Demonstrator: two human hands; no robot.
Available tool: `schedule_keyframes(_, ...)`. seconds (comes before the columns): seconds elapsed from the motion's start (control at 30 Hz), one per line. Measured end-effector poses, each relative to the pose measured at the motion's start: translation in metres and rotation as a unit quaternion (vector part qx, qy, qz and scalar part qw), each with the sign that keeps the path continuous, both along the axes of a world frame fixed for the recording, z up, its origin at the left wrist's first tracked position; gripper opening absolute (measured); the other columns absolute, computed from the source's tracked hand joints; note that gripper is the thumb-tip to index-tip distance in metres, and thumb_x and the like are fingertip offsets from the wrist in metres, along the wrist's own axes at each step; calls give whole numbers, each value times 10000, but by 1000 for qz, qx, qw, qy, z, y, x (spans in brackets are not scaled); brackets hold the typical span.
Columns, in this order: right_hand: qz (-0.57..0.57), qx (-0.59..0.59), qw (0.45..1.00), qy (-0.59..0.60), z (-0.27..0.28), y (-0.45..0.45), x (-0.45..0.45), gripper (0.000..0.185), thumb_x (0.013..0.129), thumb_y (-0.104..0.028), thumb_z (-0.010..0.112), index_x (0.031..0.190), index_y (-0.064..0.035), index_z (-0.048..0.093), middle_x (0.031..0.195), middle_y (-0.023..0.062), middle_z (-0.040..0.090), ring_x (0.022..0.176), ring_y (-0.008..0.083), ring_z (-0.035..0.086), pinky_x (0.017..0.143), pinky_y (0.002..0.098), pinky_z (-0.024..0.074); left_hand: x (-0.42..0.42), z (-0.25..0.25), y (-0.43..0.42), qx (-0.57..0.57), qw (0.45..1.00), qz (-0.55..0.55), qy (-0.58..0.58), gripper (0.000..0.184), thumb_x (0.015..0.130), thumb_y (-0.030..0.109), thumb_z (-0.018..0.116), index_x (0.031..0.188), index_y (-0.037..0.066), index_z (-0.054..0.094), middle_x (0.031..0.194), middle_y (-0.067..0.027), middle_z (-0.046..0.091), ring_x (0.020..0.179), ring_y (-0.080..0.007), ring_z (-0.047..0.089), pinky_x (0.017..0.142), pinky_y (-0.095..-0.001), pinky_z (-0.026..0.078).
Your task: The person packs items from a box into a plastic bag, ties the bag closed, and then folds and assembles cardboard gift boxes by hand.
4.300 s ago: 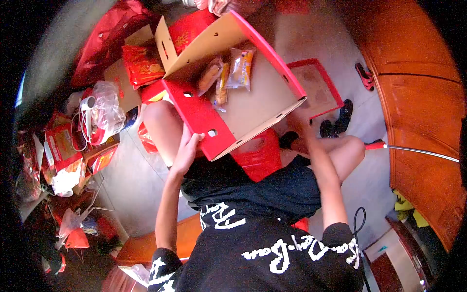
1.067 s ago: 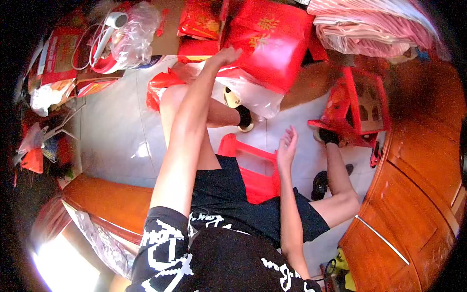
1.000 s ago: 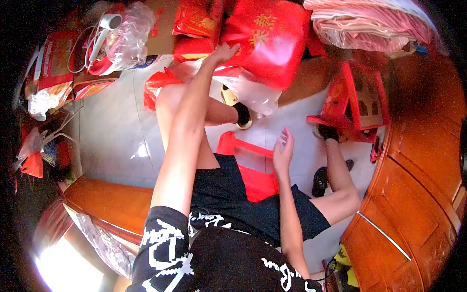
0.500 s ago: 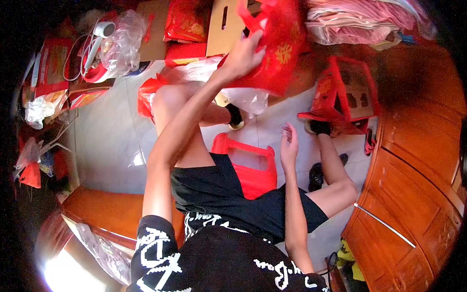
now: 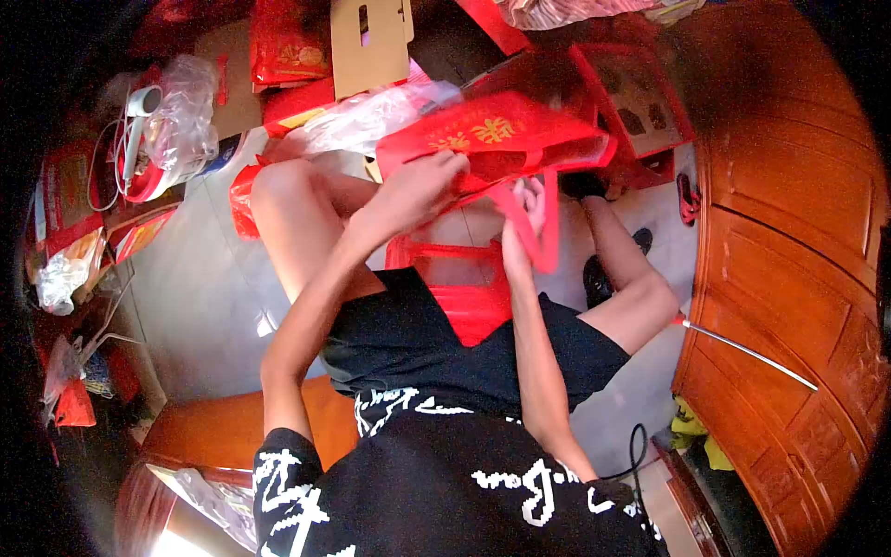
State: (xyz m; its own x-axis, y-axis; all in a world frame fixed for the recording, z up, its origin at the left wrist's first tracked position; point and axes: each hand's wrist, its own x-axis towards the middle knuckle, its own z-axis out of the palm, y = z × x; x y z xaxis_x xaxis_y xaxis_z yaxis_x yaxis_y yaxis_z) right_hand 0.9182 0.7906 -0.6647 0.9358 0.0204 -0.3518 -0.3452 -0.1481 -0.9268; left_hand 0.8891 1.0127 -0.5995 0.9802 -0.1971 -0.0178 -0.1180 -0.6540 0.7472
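Observation:
A red bag with gold characters (image 5: pixel 497 130) hangs over the lap, its opening turned toward me. My left hand (image 5: pixel 429 186) is closed on the bag's near edge at its left side. My right hand (image 5: pixel 525 206) is closed around the red handle strap, which loops down past the wrist. Behind the bag, a clear plastic bag (image 5: pixel 380 116) lies crumpled. A red plastic stool (image 5: pixel 459 292) stands below the bag, between the legs.
An open cardboard box (image 5: pixel 371 56) is at the top, beside red packets (image 5: pixel 290 46). A white hair dryer (image 5: pixel 139 116) lies at the left. A red-framed box (image 5: pixel 640 111) stands at upper right, near an orange wooden cabinet (image 5: pixel 770 260).
The red bag has been lifted off the things at the top and brought nearer and lower. My right hand, open before, has taken its strap. The view has shifted too.

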Motion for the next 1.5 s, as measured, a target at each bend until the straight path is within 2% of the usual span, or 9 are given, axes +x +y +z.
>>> schedule_keyframes(0.07, 37, 72, 997, -20, 3, -10, 1, 472, 1042, -276, 551, 1413, -29, 397, 1176, 121, 634, 1088, 208, 620, 965, 342, 483, 7, 12, 18, 171, 981, 33, -91, 322, 813, 131, 664, 1114, 93, 558, 940, -142, 600, 868, -340, 651, 733, -454, 520)
schedule_keyframes(0.27, -16, 103, 994, -23, 29, -31, 12, 360, 1036, -249, 537, 1334, -49, 514, 1288, 123, 607, 1116, 218, 631, 940, 335, 518, 13, -2, 12, 229, 959, 57, -158, 392, 766, 161, 709, 1140, 131, 599, 1086, -135, 573, 951, -335, 624, 809, -455, 496)
schedule_keyframes(0.43, 169, -79, 980, -72, 11, -47, 18, 302, 1009, -131, 573, 1287, -20, 541, 1214, 105, 619, 1044, 222, 627, 922, 332, 506, 28, -2, 7, 124, 968, 151, -158, 230, 921, 257, 670, 960, 31, 695, 1084, -165, 633, 1004, -347, 628, 889, -431, 494)
schedule_keyframes(0.53, 108, -100, 973, -178, 19, -35, 3, 311, 1001, -104, 575, 1294, -6, 537, 1232, 119, 604, 1055, 219, 628, 937, 327, 501, 41, -7, 23, -192, 931, 300, -82, 282, 993, 285, 617, 952, 22, 707, 982, -175, 684, 920, -282, 661, 840, -384, 502)
schedule_keyframes(0.67, 185, -202, 932, -236, 28, -22, -16, 372, 971, -60, 582, 1331, 8, 511, 1271, 186, 563, 1204, 319, 550, 1030, 397, 449, 43, 26, 12, -352, 888, 297, -5, 354, 1040, 292, 563, 912, -17, 678, 848, -66, 687, 789, -141, 612, 775, -305, 486)
schedule_keyframes(0.93, 443, -285, 800, -288, 19, 3, -48, 307, 838, -235, 681, 1102, -80, 705, 1494, 193, 472, 1427, 369, 377, 1139, 570, 260, 60, 14, 17, -398, 849, 346, -38, 263, 952, 161, 702, 1153, 33, 591, 873, -51, 667, 788, -109, 617, 735, -268, 517)
schedule_keyframes(1.1, 542, -269, 796, -25, 27, 9, -51, 289, 874, -196, 571, 986, 52, 668, 983, 297, 664, 1000, 454, 630, 893, 508, 506, 53, 3, 32, -273, 884, 378, -26, 368, 886, 175, 780, 1186, 55, 604, 736, -10, 668, 710, -58, 609, 645, -236, 491)
schedule_keyframes(1.4, 574, -285, 762, -96, -25, -12, -54, 274, 868, -189, 562, 897, 63, 668, 924, 290, 666, 986, 467, 624, 947, 560, 454, 55, 5, 27, -320, 878, 356, -30, 305, 908, 162, 748, 1165, 51, 626, 647, 14, 610, 634, -45, 556, 595, -228, 459)
schedule_keyframes(1.5, 533, -299, 791, 27, -35, -4, -45, 382, 878, -187, 597, 1192, 28, 635, 1164, 342, 619, 1198, 470, 550, 1090, 502, 388, 58, -7, 33, -323, 885, 334, -47, 290, 907, 148, 741, 1152, 42, 630, 681, -2, 620, 658, -61, 563, 611, -242, 464)
